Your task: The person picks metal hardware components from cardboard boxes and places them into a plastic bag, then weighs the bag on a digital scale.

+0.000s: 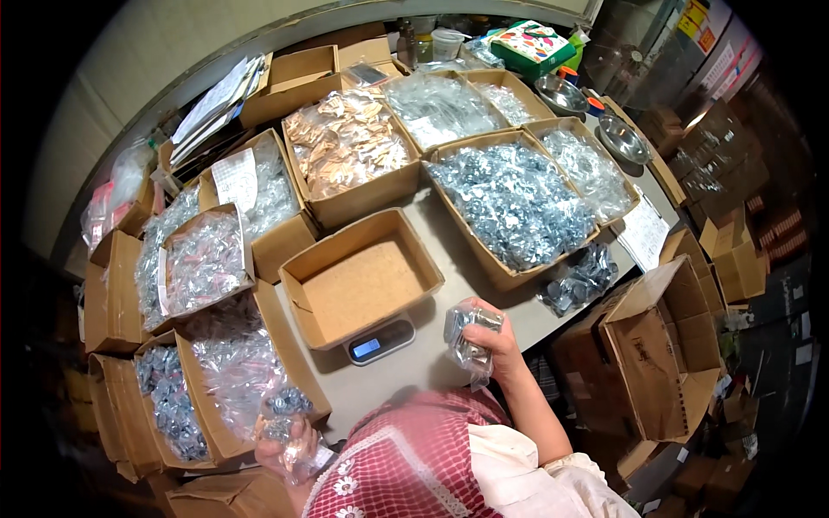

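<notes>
My right hand (500, 344) is closed round a clear plastic bag (464, 335) of shiny metal parts, held above the table's front edge. My left hand (275, 449), low at the left, grips another clear bag of small metal parts (289, 406). It is beside a box of bagged parts (233, 363). Between and beyond my hands an empty cardboard tray (363, 259) rests on a small digital scale (380, 343) with a lit display. How my left fingers wrap the bag is partly hidden by its shine.
Open cartons ring the table: copper-coloured parts (345, 142), silvery parts (514, 203) and clear bags (440, 108). A loose pile of bagged dark parts (580, 281) lies at the table's right edge. Metal bowls (623, 140) stand at the back right. A large open carton (643, 354) stands right of the table.
</notes>
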### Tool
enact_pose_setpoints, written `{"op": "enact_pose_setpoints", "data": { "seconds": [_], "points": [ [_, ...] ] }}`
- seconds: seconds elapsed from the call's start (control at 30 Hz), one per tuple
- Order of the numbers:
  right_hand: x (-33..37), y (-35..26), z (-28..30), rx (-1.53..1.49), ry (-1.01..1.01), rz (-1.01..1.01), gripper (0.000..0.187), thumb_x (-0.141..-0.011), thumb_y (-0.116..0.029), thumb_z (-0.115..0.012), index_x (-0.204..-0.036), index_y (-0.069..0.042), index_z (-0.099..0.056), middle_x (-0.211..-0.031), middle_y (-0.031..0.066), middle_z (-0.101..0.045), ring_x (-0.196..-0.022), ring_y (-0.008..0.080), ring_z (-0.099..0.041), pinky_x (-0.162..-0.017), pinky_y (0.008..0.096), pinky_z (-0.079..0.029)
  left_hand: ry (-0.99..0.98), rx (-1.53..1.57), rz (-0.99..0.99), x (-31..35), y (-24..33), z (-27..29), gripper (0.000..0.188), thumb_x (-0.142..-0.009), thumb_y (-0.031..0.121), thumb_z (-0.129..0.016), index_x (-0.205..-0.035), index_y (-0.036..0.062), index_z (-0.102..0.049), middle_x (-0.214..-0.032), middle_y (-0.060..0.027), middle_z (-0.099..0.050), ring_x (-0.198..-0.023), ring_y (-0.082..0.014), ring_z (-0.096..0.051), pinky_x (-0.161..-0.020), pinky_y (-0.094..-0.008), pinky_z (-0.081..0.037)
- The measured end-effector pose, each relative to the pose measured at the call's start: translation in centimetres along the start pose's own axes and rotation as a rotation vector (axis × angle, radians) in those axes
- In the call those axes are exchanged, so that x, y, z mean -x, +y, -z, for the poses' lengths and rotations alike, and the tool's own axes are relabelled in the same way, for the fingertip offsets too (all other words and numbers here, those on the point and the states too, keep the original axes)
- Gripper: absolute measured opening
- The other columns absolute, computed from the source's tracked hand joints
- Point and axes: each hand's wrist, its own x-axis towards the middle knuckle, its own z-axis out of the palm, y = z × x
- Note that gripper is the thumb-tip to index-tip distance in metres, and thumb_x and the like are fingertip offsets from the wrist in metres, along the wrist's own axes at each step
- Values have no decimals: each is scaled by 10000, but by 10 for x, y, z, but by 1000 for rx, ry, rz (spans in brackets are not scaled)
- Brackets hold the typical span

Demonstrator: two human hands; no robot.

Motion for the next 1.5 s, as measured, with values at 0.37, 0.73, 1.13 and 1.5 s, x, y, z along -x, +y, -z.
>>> {"op": "enact_pose_setpoints", "data": {
  "seconds": [0.37, 0.73, 1.13, 1.5],
  "points": [
    [-8, 17, 3, -14, 11, -46, 359, -767, -184, -766, -1042, -15, -609, -871, 72, -663, -721, 133, -646, -651, 256, -531, 239, 40, -235, 5, -17, -36, 670, -704, 187, -637, -1324, 62, -417, -866, -209, -546, -594, -275, -525, -473, -375, -473],
    [-29, 77, 55, 337, 155, -154, 244, -866, -175, -711, -1050, -42, -623, -830, 30, -643, -705, 105, -595, -695, 234, -494, 207, -41, -242, 0, -19, -45, 743, -775, 176, -693, -1445, 167, -371, -894, -158, -534, -657, -274, -562, -500, -362, -516],
    [-11, 16, 22, -178, -56, -230, 823, -578, 14, -524, -1394, 58, -427, -985, 67, -592, -659, 107, -552, -416, 204, -355, 317, -81, -301, -5, -18, -36, 646, -745, 174, -602, -1350, 74, -398, -868, -244, -535, -568, -288, -530, -425, -370, -506],
    [-5, 13, 3, 32, 15, -87, 781, -747, -45, -806, -1415, 76, -420, -978, 0, -609, -711, 57, -567, -563, 180, -413, 419, -70, -321, -9, -22, -57, 690, -744, 168, -618, -1377, 71, -361, -871, -238, -522, -555, -262, -524, -399, -341, -483]
  ]
}}
